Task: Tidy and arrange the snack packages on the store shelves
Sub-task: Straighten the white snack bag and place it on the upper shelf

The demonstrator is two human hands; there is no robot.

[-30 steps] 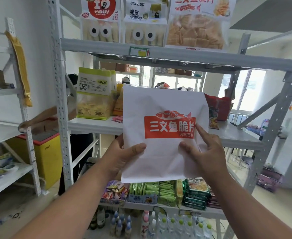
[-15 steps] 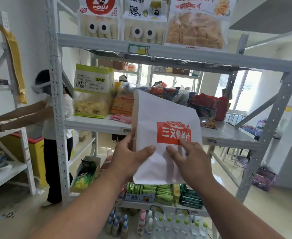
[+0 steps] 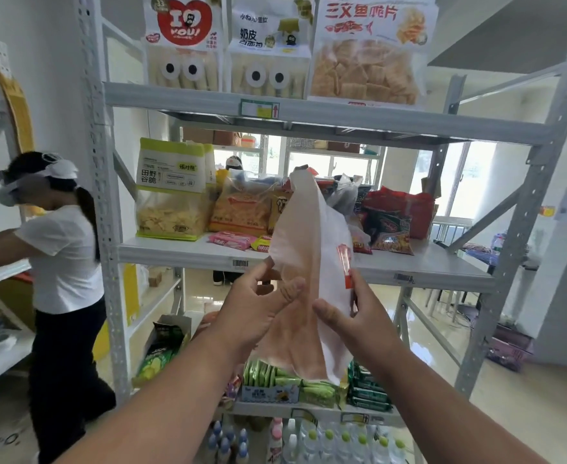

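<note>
Holding a white snack bag [image 3: 308, 262] up in the air, in front of the middle shelf [image 3: 181, 252] and not yet on any shelf. Turned side-on, so only a thin strip of its red label shows.

Right hand [image 3: 355, 319] pinching the bag low down: thumb on the near side, fingers curled round the back. Looks like the main hold, keeping the floppy bag from dropping.

Left hand [image 3: 255, 309] half open at the bag's other edge. Thumb lying against the bag, fingers spread behind it. Hard to tell if really gripping or only steadying. Probably there to help turn the bag the right way.

Up on the top shelf [image 3: 342, 112], a big bag of fish crisps [image 3: 369, 55] standing tall with its picture facing out, next to two bags with funny eyes [image 3: 268, 75]. Stood that way so shoppers can see the fronts.

On the middle shelf, a green and white bag [image 3: 171, 189] standing neat at the left. Beside it, a messy heap of orange and red bags [image 3: 399, 209], leaning and lying on each other. Still needs sorting, most likely.

Down low, green packs [image 3: 275, 373] lined up in a box.

Off to the left, another person [image 3: 61, 256] reaching toward a different rack.
</note>
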